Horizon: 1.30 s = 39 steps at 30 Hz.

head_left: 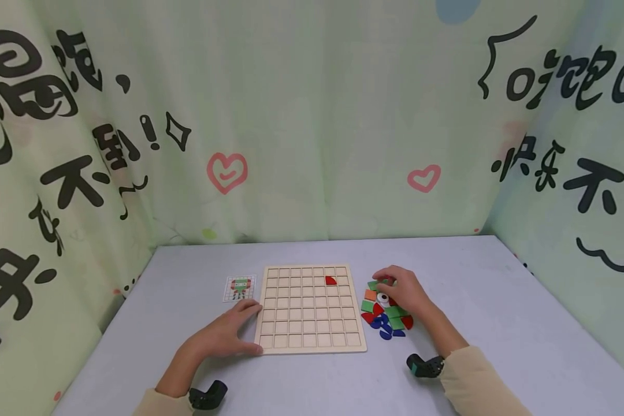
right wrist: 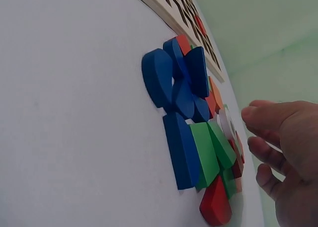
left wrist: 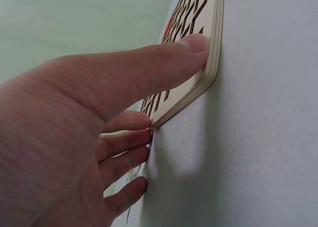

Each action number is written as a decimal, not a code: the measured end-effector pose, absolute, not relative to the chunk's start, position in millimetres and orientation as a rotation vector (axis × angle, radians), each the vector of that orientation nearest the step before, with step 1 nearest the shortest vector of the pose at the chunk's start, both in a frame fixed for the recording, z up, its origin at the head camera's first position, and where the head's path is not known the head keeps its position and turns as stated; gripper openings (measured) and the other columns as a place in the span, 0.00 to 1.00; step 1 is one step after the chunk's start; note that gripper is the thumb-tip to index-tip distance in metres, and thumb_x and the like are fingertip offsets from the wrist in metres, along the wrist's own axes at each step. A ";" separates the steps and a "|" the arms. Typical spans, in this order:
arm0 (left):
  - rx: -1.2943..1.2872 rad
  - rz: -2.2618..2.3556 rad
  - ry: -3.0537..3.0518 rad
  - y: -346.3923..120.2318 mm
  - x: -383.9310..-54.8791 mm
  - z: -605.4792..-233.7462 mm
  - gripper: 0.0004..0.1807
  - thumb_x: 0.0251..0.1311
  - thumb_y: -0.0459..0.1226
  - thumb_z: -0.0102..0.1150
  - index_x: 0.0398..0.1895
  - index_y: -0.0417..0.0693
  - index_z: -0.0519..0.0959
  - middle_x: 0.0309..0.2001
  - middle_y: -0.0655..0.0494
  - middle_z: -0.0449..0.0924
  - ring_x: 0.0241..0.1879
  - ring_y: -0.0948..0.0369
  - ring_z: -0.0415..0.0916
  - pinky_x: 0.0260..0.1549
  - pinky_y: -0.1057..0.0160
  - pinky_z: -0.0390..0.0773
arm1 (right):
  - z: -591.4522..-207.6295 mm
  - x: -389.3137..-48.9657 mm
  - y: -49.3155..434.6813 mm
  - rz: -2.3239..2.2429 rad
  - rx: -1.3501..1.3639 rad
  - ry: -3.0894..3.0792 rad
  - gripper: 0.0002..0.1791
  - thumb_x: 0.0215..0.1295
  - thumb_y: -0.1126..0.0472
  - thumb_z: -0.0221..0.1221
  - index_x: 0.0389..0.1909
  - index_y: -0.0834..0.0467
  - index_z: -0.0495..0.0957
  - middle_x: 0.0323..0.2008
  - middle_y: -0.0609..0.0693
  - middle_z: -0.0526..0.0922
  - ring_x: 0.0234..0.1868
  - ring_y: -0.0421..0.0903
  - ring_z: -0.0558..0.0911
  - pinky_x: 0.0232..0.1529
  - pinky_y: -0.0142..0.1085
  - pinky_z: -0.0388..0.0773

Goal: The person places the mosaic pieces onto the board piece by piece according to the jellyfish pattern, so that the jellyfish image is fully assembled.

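A pale wooden grid board [head_left: 311, 309] lies on the table, with one red quarter-round piece [head_left: 330, 281] in an upper-right cell. My left hand [head_left: 234, 330] touches its left side. In the left wrist view, the thumb [left wrist: 196, 44] rests on the board's near corner, with the other fingers spread along the side edge. Right of the board lies a pile of coloured pieces, including blue petal-like pieces [right wrist: 158, 78] and green blocks [right wrist: 204, 150]. My right hand [head_left: 407, 290] is over the pile's far end, thumb and fingers bent near green pieces. Whether a piece is between its fingertips is hidden.
A small pattern card [head_left: 240, 288] with a green and red figure lies left of the board. A white round piece [head_left: 382, 299] and an orange square [head_left: 370, 295] are in the pile. Printed curtains [head_left: 312, 127] stand behind the white table [head_left: 312, 384].
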<state>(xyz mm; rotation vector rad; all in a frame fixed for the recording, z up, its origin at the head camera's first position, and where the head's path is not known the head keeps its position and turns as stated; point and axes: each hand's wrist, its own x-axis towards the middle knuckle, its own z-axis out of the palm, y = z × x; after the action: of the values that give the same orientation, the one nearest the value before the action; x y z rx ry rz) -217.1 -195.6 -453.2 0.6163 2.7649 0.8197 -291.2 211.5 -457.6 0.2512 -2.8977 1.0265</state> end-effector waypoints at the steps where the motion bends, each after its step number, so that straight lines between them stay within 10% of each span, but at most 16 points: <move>1: 0.620 0.819 2.766 -195.7 -216.9 -453.0 0.49 0.45 0.51 0.74 0.68 0.39 0.65 0.69 0.45 0.61 0.69 0.46 0.61 0.66 0.43 0.64 | -457.4 -290.3 212.6 1.021 0.255 -2.898 0.14 0.64 0.62 0.62 0.50 0.56 0.82 0.44 0.52 0.82 0.39 0.46 0.74 0.34 0.29 0.75; 39: 0.578 0.815 2.772 -193.1 -216.0 -452.6 0.49 0.44 0.51 0.75 0.69 0.40 0.65 0.69 0.46 0.61 0.69 0.46 0.61 0.66 0.44 0.64 | -465.4 -297.5 227.6 0.921 0.257 -2.932 0.14 0.62 0.68 0.62 0.49 0.57 0.82 0.52 0.59 0.78 0.37 0.46 0.76 0.38 0.36 0.82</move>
<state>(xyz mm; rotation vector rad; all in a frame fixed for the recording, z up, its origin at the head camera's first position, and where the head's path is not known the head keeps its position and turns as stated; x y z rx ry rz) -216.0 -193.1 -452.6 0.5779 2.7716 0.8153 -297.5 227.6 -465.4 0.2574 -2.9322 0.9205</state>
